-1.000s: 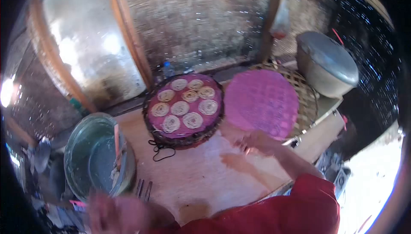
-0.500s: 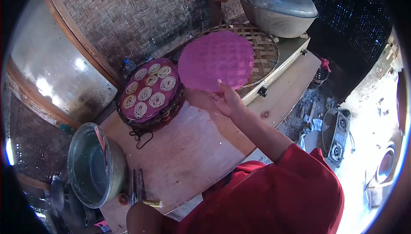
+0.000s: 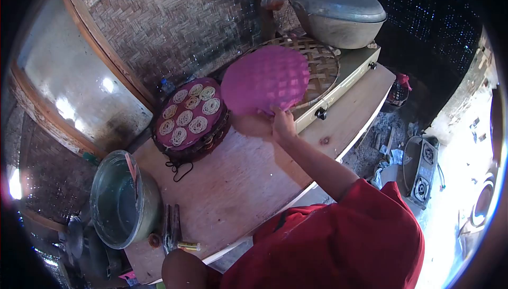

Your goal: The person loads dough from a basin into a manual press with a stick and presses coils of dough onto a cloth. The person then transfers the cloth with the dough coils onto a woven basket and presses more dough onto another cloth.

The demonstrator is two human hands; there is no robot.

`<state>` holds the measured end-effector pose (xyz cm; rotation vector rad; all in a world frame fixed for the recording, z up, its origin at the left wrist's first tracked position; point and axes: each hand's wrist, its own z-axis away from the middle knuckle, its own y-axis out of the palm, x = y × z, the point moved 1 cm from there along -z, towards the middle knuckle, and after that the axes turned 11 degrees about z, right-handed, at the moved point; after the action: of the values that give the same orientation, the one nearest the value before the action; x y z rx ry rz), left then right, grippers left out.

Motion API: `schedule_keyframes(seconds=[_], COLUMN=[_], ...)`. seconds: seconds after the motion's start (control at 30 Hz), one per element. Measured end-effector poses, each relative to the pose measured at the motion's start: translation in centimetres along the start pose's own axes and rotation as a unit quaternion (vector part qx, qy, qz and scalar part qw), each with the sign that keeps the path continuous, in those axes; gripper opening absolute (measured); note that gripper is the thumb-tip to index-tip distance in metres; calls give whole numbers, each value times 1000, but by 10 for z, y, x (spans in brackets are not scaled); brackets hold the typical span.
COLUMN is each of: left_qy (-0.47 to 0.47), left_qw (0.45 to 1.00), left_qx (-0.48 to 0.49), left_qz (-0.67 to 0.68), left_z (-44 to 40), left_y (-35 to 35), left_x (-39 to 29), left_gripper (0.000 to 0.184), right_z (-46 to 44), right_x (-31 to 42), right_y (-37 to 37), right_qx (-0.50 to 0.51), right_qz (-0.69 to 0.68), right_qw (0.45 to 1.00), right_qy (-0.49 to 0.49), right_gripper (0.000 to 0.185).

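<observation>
My right hand (image 3: 283,124) is closed on the near edge of a round purple mesh sheet (image 3: 262,77), thumb on top. The sheet lies over part of a flat woven bamboo tray (image 3: 324,69) and overhangs it toward the left; the weave shows faintly through it. Just left of the sheet stands a round, dark-rimmed stack (image 3: 211,143), topped with a purple sheet carrying several pale noodle coils (image 3: 184,117). My left hand is out of sight. Bare skin, a knee or an elbow, shows at the bottom edge; I cannot tell which.
A big lidded metal pot (image 3: 338,19) sits on a stove (image 3: 346,88) behind the tray. On the wooden table (image 3: 233,183) stand a large green basin (image 3: 124,199) and some dark sticks (image 3: 172,225). A two-burner stove (image 3: 422,170) lies lower right.
My right hand has gone from open fingers beside the purple sheet to gripping its near edge. That edge now looks bent at the fingers. The view has shifted slightly.
</observation>
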<state>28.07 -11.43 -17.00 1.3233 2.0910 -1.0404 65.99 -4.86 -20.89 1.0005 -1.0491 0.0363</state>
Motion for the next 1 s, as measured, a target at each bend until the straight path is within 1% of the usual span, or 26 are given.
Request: schedule_keyframes(seconds=[0.03,0.1,0.17,0.23,0.3,0.33,0.4,0.43,0.5,0.53,0.57,0.6,0.67,0.7,0.77,0.8,0.87,1.0], left_qy=[0,3,4,3,3,3,6,7,6,4,4,5,0,0,2,1,1,8], left_qw=[1000,1000,1000,1000,1000,1000,1000,1000,1000,1000,1000,1000,1000,1000,1000,1000,1000,1000], left_qx=[1,2,3,4,6,5,4,4,3,6,4,1,1,-1,-3,-3,-5,-11], left_qz=[0,-2,-4,-4,-3,-3,-3,-2,-2,-2,-2,0,-1,-1,-4,-2,-4,1], left_z=[1,2,5,7,9,9,10,11,13,13,14,14,18,19,22,23,27,30], left_y=[-2,-5,-7,-10,-12,-13,-16,-18,-21,-22,-24,-25,-30,-31,-34,-35,-38,-41], left_x=[0,-2,-3,-4,-4,-5,-5,-5,-4,-4,-5,-5,-6,-7,-7,-7,-7,-9], left_gripper=[31,31,32,33,33,34,34,35,35,36,36,37,37,38,38,39,40,41], right_z=[18,59,99,142,177,193,213,212,234,235,237,238,240,240,247,251,258,257], right_x=[1,1,-10,-21,-23,-16,-23,-34,-4,-12,-19,-24,-26,-27,-26,-23,-15,-26], right_y=[-1,-7,-27,-56,-90,-104,-140,-152,-124,-130,-140,-144,-149,-150,-149,-145,-137,-150], right_qx=[13,53,109,113,141,236,318,316,315,312,309,323,368,377,357,361,341,383], right_qz=[0,43,47,81,120,336,439,350,323,327,331,334,398,398,403,402,385,377], right_qw=[1000,997,993,982,949,907,838,857,873,869,864,858,823,820,813,812,830,816], right_qy=[-19,-42,18,128,257,97,66,205,185,203,221,218,167,165,222,221,217,212], right_gripper=[29,30,31,32,32,36,44,48,53,54,54,54,56,56,59,59,60,61])
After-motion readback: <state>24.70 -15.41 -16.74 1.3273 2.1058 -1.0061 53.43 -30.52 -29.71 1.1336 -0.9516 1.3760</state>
